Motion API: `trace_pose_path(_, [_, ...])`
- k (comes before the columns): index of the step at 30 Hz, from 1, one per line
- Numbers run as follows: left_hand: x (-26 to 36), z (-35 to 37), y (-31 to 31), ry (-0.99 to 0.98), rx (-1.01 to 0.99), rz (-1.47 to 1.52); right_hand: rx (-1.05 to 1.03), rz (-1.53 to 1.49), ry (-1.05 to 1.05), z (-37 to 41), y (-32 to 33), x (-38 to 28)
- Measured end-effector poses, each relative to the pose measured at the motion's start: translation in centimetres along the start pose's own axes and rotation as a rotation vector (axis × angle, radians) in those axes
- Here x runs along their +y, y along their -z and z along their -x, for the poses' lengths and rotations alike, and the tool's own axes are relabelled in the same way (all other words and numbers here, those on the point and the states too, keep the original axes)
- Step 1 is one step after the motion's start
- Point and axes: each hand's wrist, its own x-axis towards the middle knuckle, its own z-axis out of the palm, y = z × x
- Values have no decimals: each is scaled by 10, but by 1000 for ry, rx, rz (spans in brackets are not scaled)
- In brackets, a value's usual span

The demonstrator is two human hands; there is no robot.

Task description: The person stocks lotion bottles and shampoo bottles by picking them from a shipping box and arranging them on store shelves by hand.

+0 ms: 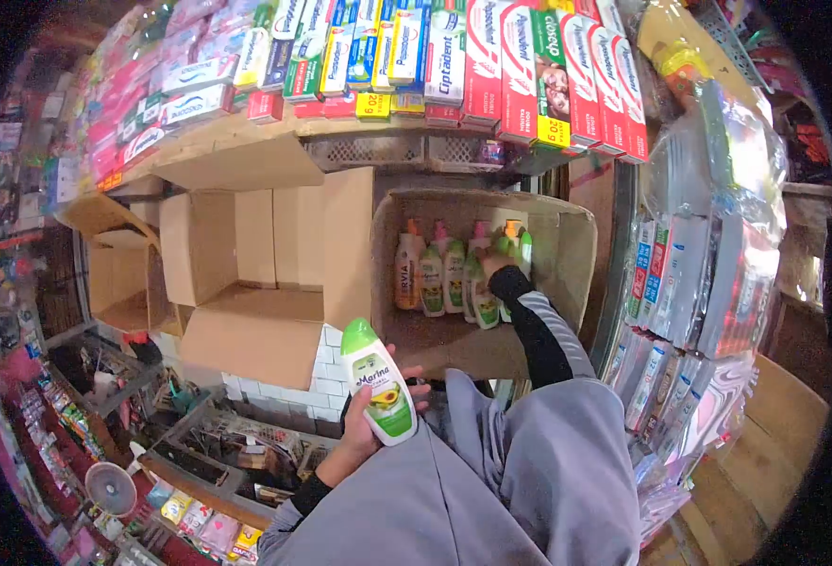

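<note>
Above the open cardboard box (571,250), toothpaste cartons (491,66) stand packed along the shelf top. To its left a second carton (246,283) lies open with its flaps spread. Inside the box a row of lotion bottles (439,278) stands upright against the back wall, orange, pink and green caps side by side.

From where I stand, the work looks like filling that box, with one bottle being seated in the row and another waiting. The next move would call for bringing the waiting bottle up and over the front edge of the box. It would then need to be set upright beside the row without knocking its neighbours.

That waiting piece is a green-capped Marina lotion bottle (380,385), held below and left of the box, label towards the camera. The left hand (364,432) is wrapped around its lower half, with fingertips showing past the right edge.

The right hand (499,266) is inside the box at the right end of the row, touching the bottles. Sleeve and bottles hide its fingers, so I cannot tell how far open it is.
</note>
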Motion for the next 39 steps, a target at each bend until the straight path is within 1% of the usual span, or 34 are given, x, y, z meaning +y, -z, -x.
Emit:
trace_pose_path(1, [2, 5, -2, -9, -32, 43, 8, -73, 13, 3, 1, -5])
trace_pose_path(4, [3, 22, 2, -32, -138, 125, 206, -39, 110, 36, -7, -23])
trace_pose_path(5, [1, 26, 9, -37, -171, 132, 320, -40, 154, 31, -34, -17])
trace_pose_path(6, [2, 30, 12, -35, -206, 139, 402, -56, 183, 39, -31, -16])
trace_pose_path(7, [6, 36, 8, -68, -212, 68, 485, -70, 213, 55, -18, -20])
trace_pose_path(8, [11, 41, 9, -60, -229, 33, 538, -100, 230, 76, -6, -19])
trace_pose_path(9, [20, 49, 14, -23, -299, -28, 634, -127, 196, 120, 12, -22])
trace_pose_path(12, [36, 58, 26, 57, -413, -148, 752, -660, 63, 213, 53, -43])
trace_pose_path(13, [43, 63, 28, 96, -446, -172, 875, -783, -16, 249, 61, -60])
trace_pose_path(15, [48, 64, 38, 177, -531, -183, 1075, -909, 20, 317, 69, -89])
trace_pose_path(16, [52, 67, 44, 238, -541, -200, 1163, -964, 48, 349, 69, -106])
trace_pose_path(17, [59, 75, 40, 279, -602, -219, 1243, -998, 104, 379, 67, -124])
trace_pose_path(20, [67, 100, 28, 325, -765, -296, 1354, -1045, 52, 478, 66, -199])
trace_pose_path(21, [66, 108, 25, 329, -809, -330, 1418, -1091, 149, 503, 61, -223])
trace_pose_path(22, [61, 115, 21, 357, -893, -303, 1434, -1099, 136, 529, 54, -246])
trace_pose_path(24, [51, 137, 4, 453, -967, -364, 1488, -1127, 100, 575, 32, -287])
trace_pose_path(26, [31, 149, -3, 669, -1056, -342, 1559, -1110, 59, 610, -2, -317])
trace_pose_path(28, [18, 162, -10, 878, -1161, -434, 1645, -1111, 3, 635, -30, -349])
trace_pose_path(30, [-1, 185, -11, 924, -1154, -531, 1707, -1145, -113, 657, -64, -374])
trace_pose_path(32, [-26, 193, -6, 1055, -1220, -574, 1840, -1100, -182, 675, -98, -392])
trace_pose_path(33, [-38, 203, -7, 1099, -1202, -603, 1902, -1018, -253, 683, -117, -398])
trace_pose_path(36, [-87, 220, -3, 1244, -1215, -604, 1928, -1286, -412, 717, -157, -430])
trace_pose_path(38, [-117, 241, -1, 1307, -1205, -645, 2022, -1010, -517, 734, -193, -440])
trace_pose_path(39, [-132, 259, -3, 1319, -1240, -654, 2020, -1056, -563, 745, -208, -451])
